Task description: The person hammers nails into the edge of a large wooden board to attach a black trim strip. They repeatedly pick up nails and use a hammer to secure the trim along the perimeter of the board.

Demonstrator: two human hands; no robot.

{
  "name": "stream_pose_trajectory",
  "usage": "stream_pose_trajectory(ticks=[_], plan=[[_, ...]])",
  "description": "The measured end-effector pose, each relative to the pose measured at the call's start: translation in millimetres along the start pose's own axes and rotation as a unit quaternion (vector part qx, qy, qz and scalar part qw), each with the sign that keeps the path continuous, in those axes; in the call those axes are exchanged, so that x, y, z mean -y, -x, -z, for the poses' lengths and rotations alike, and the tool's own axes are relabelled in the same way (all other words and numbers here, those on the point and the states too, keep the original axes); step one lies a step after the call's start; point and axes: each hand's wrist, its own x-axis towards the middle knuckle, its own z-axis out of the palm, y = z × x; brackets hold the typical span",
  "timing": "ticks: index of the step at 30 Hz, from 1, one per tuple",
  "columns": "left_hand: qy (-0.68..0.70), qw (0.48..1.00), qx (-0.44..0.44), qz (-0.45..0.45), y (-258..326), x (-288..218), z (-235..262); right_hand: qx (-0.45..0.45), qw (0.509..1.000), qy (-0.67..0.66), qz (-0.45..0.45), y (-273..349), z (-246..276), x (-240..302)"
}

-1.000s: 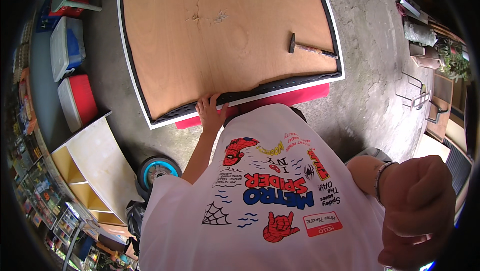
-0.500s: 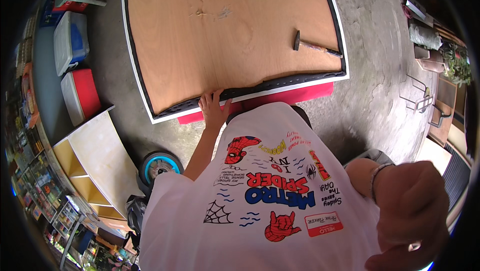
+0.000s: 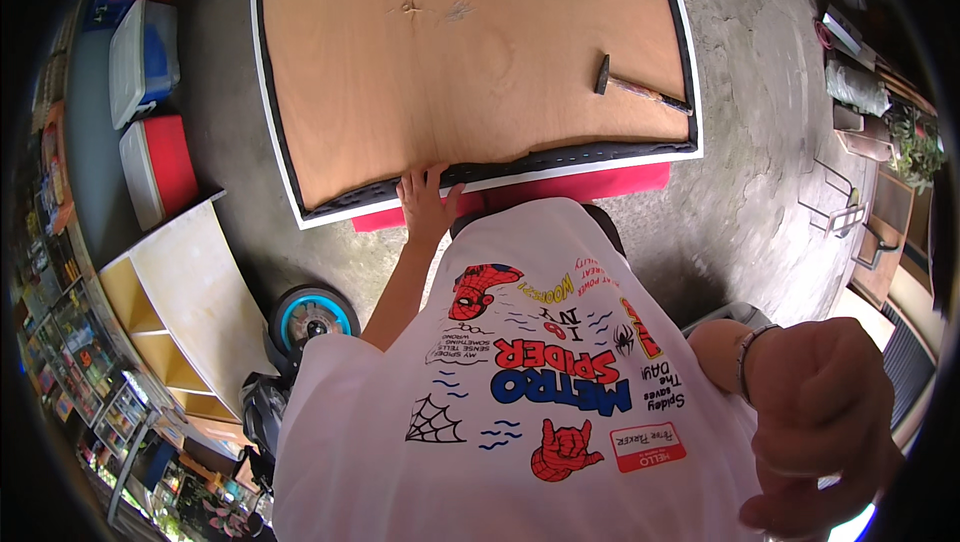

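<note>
**Pressing on the big board**

Pressing down, the left hand (image 3: 425, 204) lies flat on the near edge of the wooden board (image 3: 470, 52) — fingers spread, gripping nothing. The board rests on the ground; it looks big, stiff and heavy, best held by its edges. The right hand (image 3: 815, 422) is curled up close — I can't tell if it holds anything. A hammer (image 3: 640, 88) lies on the board.

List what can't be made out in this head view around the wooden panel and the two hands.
- Right hand: close to the lens and blurred; whether its curled fingers hold anything cannot be told.
- Left hand on the panel's black edge strip: its palm side is hidden.
- Wooden panel: far end cut off by the top edge.
- Red piece under the panel: mostly covered.
- Hammer: details too small.
</note>
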Motion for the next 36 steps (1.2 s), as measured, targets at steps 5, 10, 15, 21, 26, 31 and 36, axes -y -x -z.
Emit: stream_pose_trajectory(ticks=[5, 10, 15, 21, 26, 31, 36], plan=[[0.021, 0.999, 0.023, 0.012, -3.8, -7.6, -2.9, -0.087, 0.978, 0.061, -0.18, 10.3, 0.3, -53.2], [0.026, 0.999, -0.013, 0.026, 10.5, -1.6, -9.3, 0.156, 0.866, 0.255, -0.401, 133.1, 17.5, -186.2], [0.024, 0.998, -0.051, 0.006, 20.2, -5.9, -26.4, 0.349, 0.742, 0.432, -0.375, 248.0, 5.1, -222.9], [0.006, 1.0, -0.002, 0.01, 23.4, -9.3, -16.5, 0.383, 0.715, 0.467, -0.351, 297.2, 0.2, -236.3], [-0.026, 0.997, 0.064, 0.026, 41.0, -6.3, -15.6, 0.383, 0.715, 0.468, -0.35, 298.1, 0.6, -236.5], [-0.041, 0.995, 0.086, 0.032, 45.0, -5.4, -15.1, 0.366, 0.728, 0.462, -0.35, 299.2, -2.0, -235.3], [-0.031, 0.996, 0.076, 0.031, 43.6, -9.2, -11.6, 0.354, 0.742, 0.469, -0.323, 304.4, -0.7, -238.7]])
